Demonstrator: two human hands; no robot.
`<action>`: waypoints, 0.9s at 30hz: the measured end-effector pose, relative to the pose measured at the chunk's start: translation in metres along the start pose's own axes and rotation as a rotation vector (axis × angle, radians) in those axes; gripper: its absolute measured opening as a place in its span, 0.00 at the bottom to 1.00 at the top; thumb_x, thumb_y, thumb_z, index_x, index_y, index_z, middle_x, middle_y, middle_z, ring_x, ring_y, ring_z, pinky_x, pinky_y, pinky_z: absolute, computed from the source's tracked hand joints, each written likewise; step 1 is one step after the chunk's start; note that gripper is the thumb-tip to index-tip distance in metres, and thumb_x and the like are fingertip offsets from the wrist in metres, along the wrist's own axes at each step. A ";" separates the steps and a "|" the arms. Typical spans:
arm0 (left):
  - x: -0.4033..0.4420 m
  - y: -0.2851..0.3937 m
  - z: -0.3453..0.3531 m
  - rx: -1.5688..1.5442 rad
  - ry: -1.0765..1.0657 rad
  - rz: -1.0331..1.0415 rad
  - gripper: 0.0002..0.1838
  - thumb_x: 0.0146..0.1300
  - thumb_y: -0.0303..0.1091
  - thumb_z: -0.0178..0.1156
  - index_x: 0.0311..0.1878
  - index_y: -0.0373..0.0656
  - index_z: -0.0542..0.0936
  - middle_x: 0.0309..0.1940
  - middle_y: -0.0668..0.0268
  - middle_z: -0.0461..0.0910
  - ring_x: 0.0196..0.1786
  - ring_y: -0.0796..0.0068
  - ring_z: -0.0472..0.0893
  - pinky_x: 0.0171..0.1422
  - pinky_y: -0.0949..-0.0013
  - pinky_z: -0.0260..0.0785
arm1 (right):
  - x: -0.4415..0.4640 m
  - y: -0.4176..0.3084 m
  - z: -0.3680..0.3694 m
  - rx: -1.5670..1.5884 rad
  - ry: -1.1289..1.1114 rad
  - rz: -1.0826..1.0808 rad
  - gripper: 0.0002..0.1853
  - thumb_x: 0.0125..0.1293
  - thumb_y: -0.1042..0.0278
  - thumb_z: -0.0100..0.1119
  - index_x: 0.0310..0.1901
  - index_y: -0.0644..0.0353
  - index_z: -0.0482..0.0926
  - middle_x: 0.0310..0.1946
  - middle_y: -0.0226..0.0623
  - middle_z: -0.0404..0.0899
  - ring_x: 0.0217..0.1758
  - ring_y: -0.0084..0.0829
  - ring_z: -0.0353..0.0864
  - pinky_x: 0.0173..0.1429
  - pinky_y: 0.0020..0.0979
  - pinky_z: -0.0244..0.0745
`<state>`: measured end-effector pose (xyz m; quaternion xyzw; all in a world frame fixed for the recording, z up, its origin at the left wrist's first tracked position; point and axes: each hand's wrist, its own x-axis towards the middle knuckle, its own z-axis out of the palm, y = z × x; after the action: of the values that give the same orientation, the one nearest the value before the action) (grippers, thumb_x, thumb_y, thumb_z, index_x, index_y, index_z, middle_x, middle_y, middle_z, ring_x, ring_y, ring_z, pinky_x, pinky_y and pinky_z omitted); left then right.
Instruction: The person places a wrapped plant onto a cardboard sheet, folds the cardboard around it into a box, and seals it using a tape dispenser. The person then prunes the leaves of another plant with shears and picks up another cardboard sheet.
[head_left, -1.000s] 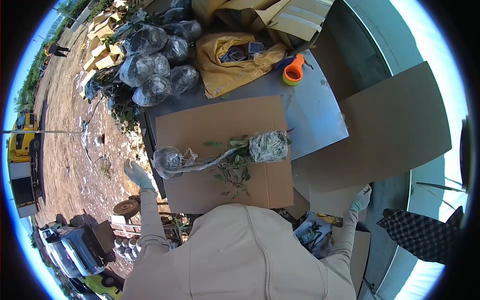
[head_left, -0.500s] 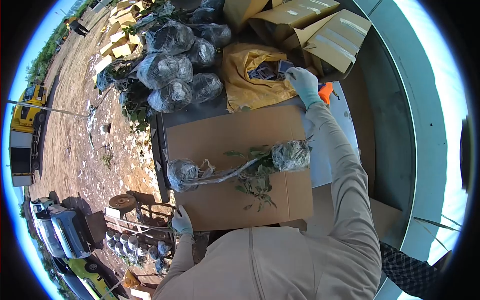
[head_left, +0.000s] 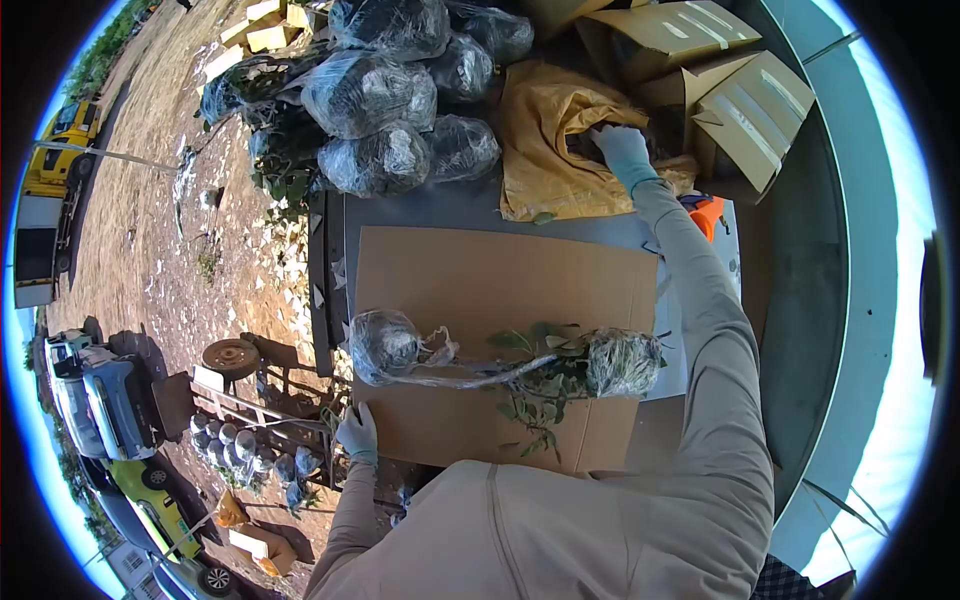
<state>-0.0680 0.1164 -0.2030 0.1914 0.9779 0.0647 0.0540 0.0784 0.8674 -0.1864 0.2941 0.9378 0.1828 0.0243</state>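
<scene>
My right hand [head_left: 622, 152], in a pale glove, reaches into the mouth of a yellow woven sack [head_left: 545, 140]. Its fingertips are hidden there among dark contents. My left hand [head_left: 357, 432], gloved too, is closed at the near left edge of a flat cardboard sheet [head_left: 480, 270]. Across this sheet lie two plants with film-wrapped root balls, one root ball [head_left: 385, 346] at the left and another root ball [head_left: 625, 362] at the right. Between them run film-wrapped stems [head_left: 480, 380] and loose green leaves [head_left: 535, 410].
Several wrapped root balls [head_left: 375, 160] are piled at the back left. Open cardboard boxes [head_left: 745, 110] stand at the back right, near an orange object [head_left: 706, 215]. On the ground at the left are a cart wheel [head_left: 231, 358], more wrapped plants [head_left: 235, 445] and parked vehicles [head_left: 110, 390].
My right hand has gone deeper into the sack, covering the small dark blue pieces seen there before. My left hand stays at the cardboard edge. The view has shifted.
</scene>
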 end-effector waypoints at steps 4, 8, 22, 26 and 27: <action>0.003 0.004 -0.012 0.057 -0.102 -0.039 0.21 0.73 0.50 0.57 0.39 0.39 0.84 0.27 0.46 0.84 0.31 0.41 0.85 0.35 0.43 0.74 | 0.012 -0.012 0.020 0.097 -0.193 0.079 0.10 0.68 0.66 0.56 0.45 0.42 0.85 0.42 0.37 0.89 0.43 0.41 0.89 0.43 0.41 0.84; 0.019 0.005 -0.018 -0.196 0.042 -0.036 0.18 0.71 0.33 0.60 0.61 0.37 0.79 0.51 0.51 0.84 0.53 0.51 0.82 0.57 0.53 0.74 | -0.016 0.000 -0.041 0.417 0.083 0.219 0.10 0.70 0.62 0.60 0.50 0.43 0.85 0.43 0.34 0.88 0.43 0.39 0.89 0.45 0.39 0.83; 0.100 0.205 -0.079 -0.257 0.224 0.854 0.07 0.61 0.29 0.66 0.41 0.41 0.83 0.45 0.63 0.87 0.54 0.55 0.84 0.67 0.50 0.72 | -0.186 -0.055 -0.094 0.734 0.176 0.253 0.13 0.65 0.53 0.67 0.47 0.47 0.84 0.39 0.33 0.84 0.46 0.43 0.85 0.47 0.43 0.80; 0.095 0.203 -0.078 -0.262 0.274 0.852 0.05 0.60 0.29 0.66 0.39 0.42 0.82 0.44 0.64 0.87 0.53 0.56 0.84 0.66 0.50 0.73 | -0.220 0.037 -0.036 0.392 -0.058 0.633 0.12 0.64 0.53 0.67 0.45 0.47 0.83 0.42 0.30 0.85 0.47 0.39 0.85 0.48 0.45 0.79; 0.094 0.203 -0.079 -0.256 0.280 0.850 0.05 0.60 0.28 0.66 0.38 0.43 0.82 0.44 0.64 0.87 0.52 0.56 0.84 0.66 0.50 0.73 | -0.232 0.036 -0.027 0.338 -0.058 0.521 0.13 0.63 0.54 0.67 0.47 0.47 0.83 0.43 0.30 0.85 0.49 0.39 0.85 0.48 0.45 0.79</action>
<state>-0.0898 0.3304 -0.1024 0.5566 0.7946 0.2265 -0.0865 0.2857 0.7560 -0.1628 0.5295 0.8469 0.0160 -0.0459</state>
